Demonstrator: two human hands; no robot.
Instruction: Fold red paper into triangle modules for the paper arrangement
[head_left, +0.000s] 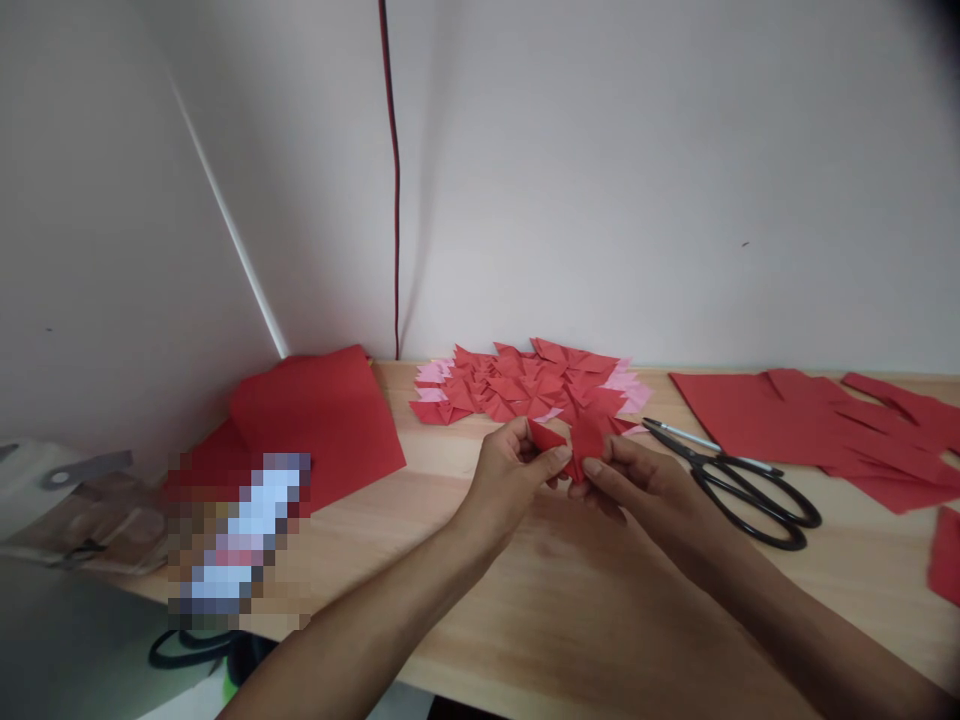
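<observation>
Between my two hands is a small folded piece of red paper (pixel 587 443), raised a little over the wooden table (pixel 480 620). My left hand (pixel 517 465) pinches its left side, thumb on top. The right side is pinched by my right hand (pixel 630 470), with the thumb on the near face. Just behind my hands lies a pile of folded red and pink paper pieces (pixel 525 385). Black-handled scissors (pixel 739 490) rest close to my right hand, beside a slim pale pen (pixel 697 437).
Large red paper sheets (pixel 322 420) lie at the left, near a pixelated, blurred-out object (pixel 244 540). More red sheets and cut strips (pixel 787 420) cover the right side. A dark red cord (pixel 396 200) hangs along the wall. A clear plastic bag (pixel 112 510) sits at the left edge.
</observation>
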